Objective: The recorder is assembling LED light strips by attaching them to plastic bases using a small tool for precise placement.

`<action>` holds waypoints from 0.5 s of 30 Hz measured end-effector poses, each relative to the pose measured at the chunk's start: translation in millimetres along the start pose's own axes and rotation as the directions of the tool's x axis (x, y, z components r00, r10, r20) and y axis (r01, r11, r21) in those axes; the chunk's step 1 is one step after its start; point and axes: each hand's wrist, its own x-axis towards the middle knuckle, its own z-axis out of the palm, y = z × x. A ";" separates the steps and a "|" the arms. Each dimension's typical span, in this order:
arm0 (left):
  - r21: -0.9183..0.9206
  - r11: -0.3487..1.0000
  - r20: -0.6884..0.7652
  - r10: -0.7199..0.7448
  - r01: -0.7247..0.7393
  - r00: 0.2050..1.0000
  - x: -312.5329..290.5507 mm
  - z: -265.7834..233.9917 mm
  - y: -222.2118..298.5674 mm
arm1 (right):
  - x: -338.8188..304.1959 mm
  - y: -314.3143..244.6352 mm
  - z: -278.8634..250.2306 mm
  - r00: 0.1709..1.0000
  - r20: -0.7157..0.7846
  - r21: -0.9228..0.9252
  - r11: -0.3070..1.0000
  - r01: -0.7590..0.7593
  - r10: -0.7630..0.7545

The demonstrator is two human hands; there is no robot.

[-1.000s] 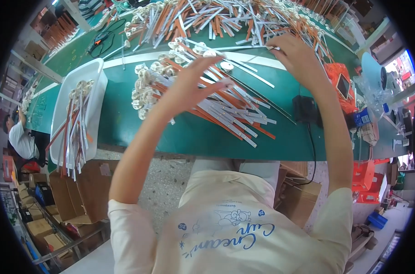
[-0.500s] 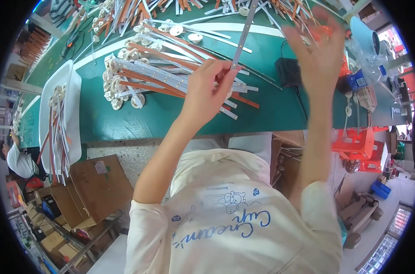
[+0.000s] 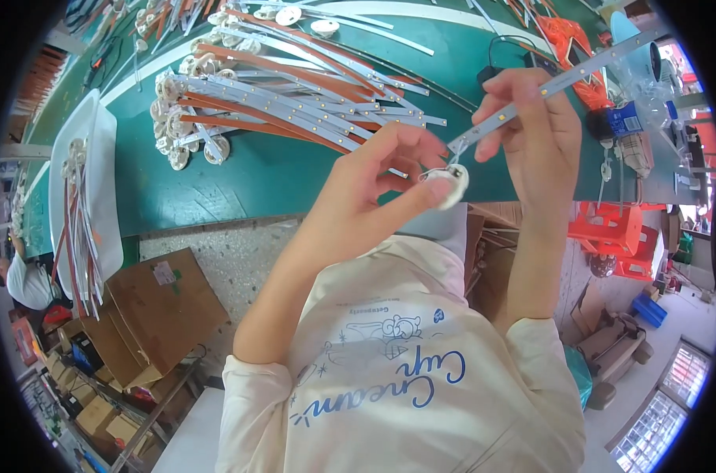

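Between my hands is an LED strip [image 3: 567, 79], a long pale bar dotted with small yellowish squares. Thin wires join its lower end to a round white plastic base [image 3: 445, 189]. My left hand [image 3: 382, 181] pinches that base between thumb and fingers. The strip lies across the fingers of my right hand [image 3: 535, 130], which are closed on it near the wired end, its far end slanting up to the right. Left of my hands, a heap of similar strips [image 3: 271, 98] lies on the green table [image 3: 161, 209], with white round ends at the left and some orange-brown strips mixed in.
A white tub [image 3: 106, 189] at the left holds more strips. A black power adapter [image 3: 492, 75] and an orange plastic bag [image 3: 571, 47] are at the right rear. Below the table are a cardboard box [image 3: 165, 307] and red stools [image 3: 606, 232]. Another person [image 3: 31, 276] is at the far left.
My left hand has moved from the strip to its white base. My right hand, raised and blurred before, now grips the strip. The strip has tilted over to the right.
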 end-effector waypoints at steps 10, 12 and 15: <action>0.180 0.972 -0.007 -0.151 0.150 0.989 -3.9 2.1 15.9 | -20.8 -8.4 6.6 0.987 -0.086 -0.153 0.981 0.123 -0.137; 0.307 0.951 -0.055 0.064 -0.044 0.996 -6.0 7.1 14.9 | -20.8 -4.4 11.8 0.980 -0.122 -0.190 0.973 0.131 -0.156; 0.782 0.586 0.050 0.284 -0.215 0.958 -5.3 4.8 18.6 | -26.4 1.3 16.5 0.962 -0.179 -0.256 0.954 0.156 -0.205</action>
